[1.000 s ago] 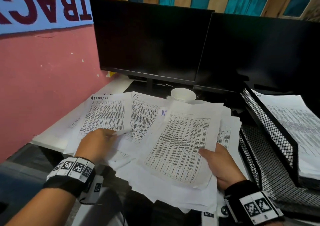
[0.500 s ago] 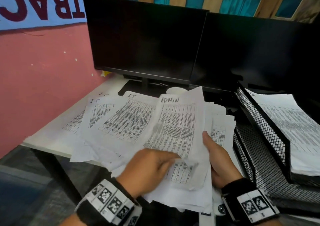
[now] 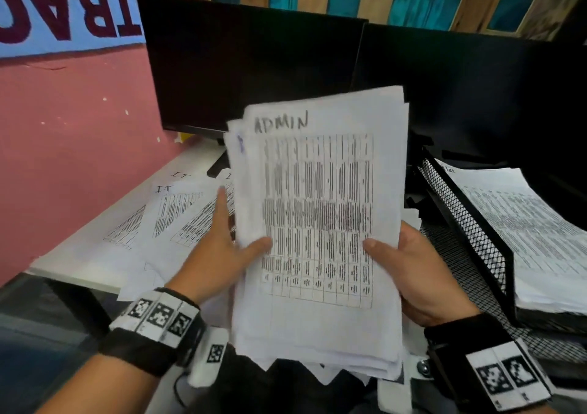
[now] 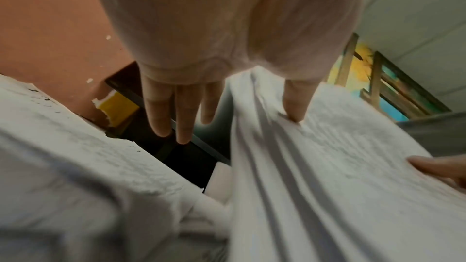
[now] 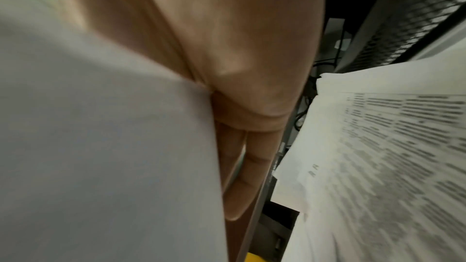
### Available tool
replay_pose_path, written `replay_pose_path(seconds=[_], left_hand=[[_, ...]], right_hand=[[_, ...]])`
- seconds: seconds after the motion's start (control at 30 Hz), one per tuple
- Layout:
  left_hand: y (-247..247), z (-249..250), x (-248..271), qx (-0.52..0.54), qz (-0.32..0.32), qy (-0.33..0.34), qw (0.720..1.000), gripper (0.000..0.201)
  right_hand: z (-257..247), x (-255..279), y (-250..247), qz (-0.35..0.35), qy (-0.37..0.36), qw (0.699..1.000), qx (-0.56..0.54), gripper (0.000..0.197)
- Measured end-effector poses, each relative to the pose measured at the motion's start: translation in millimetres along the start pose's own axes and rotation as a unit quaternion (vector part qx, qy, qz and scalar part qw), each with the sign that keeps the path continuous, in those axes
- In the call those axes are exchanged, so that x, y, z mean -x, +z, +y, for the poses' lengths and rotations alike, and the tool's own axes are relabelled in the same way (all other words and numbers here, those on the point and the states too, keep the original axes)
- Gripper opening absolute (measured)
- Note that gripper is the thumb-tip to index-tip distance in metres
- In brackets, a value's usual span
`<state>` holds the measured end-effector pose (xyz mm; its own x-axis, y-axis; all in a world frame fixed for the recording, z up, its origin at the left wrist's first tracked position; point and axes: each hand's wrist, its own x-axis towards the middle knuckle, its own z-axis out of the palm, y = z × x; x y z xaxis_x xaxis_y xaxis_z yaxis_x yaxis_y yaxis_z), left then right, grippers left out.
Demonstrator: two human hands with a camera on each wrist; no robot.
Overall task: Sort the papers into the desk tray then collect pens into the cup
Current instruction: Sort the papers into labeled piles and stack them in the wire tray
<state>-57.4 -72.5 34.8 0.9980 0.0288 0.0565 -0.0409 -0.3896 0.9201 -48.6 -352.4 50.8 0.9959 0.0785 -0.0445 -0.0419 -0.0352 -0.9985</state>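
Observation:
A thick stack of printed papers [image 3: 317, 223], its top sheet marked ADMIN, stands upright in the air in front of the monitors. My left hand [image 3: 236, 235] holds its left edge, thumb on the front and fingers [image 4: 181, 111] straight behind that edge. My right hand [image 3: 409, 261] grips the right edge, thumb on the front and fingers [image 5: 242, 176] flat against the back. The black mesh desk tray [image 3: 470, 223] stands to the right, with a pile of papers [image 3: 524, 223] in its upper tier. I see no cup or pens; the stack hides the desk's middle.
Loose sheets marked IT [image 3: 178, 213] lie on the white desk [image 3: 79, 264] to the left. Two dark monitors [image 3: 254, 64] stand close behind the stack. A pink wall [image 3: 79, 127] bounds the left side. The tray's lower mesh tier [image 3: 451, 254] lies just right of my right hand.
My left hand carried the ADMIN sheet rightward onto the pile in my right hand. Both hands then raised the gathered stack upright, which now hides the white cup.

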Motion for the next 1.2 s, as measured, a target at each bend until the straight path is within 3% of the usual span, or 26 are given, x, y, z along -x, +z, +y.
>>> replay_pose_path(seconds=[0.07, 0.17, 0.33, 0.47, 0.63, 0.77, 0.87, 0.93, 1.03, 1.1, 1.2], left_hand=[[-5, 7, -4, 0.099, 0.052, 0.034, 0.993, 0.091], [-5, 24, -5, 0.144, 0.104, 0.08, 0.981, 0.044], [-1, 52, 2, 0.17, 0.159, 0.209, 0.95, 0.037], [-6, 52, 2, 0.184, 0.123, 0.239, 0.946, 0.043], [-3, 34, -1, 0.158, 0.032, 0.197, 0.967, 0.049], [3, 25, -5, 0.179, 0.029, 0.175, 0.968, 0.055], [5, 21, -5, 0.251, 0.0, 0.138, 0.958, 0.044], [6, 15, -5, 0.244, -0.021, 0.098, 0.965, 0.035], [17, 0, -6, 0.122, -0.008, 0.046, 0.991, 0.024], [27, -6, -7, 0.065, 0.009, 0.024, 0.998, 0.031], [31, -6, -10, 0.087, 0.083, 0.017, 0.993, 0.032]], right_hand=[[-12, 4, 5, -0.016, -0.031, 0.999, -0.007, 0.032], [-19, 5, 18, -0.003, -0.094, 0.989, 0.109, 0.032], [-35, 7, 30, 0.082, -0.186, 0.969, 0.142, 0.032], [-40, 8, 23, 0.119, -0.2, 0.965, 0.119, 0.038], [-23, 13, 21, 0.151, -0.19, 0.969, 0.038, 0.042], [-16, 12, 25, 0.149, -0.173, 0.974, 0.0, 0.046], [-12, 9, 24, 0.156, -0.163, 0.974, -0.019, 0.045], [-4, 7, 24, 0.153, -0.141, 0.978, -0.024, 0.042], [7, 7, 33, 0.12, -0.087, 0.989, -0.005, 0.049], [12, 6, 40, 0.108, -0.064, 0.992, 0.002, 0.051], [17, 3, 43, 0.117, -0.037, 0.992, -0.015, 0.069]])
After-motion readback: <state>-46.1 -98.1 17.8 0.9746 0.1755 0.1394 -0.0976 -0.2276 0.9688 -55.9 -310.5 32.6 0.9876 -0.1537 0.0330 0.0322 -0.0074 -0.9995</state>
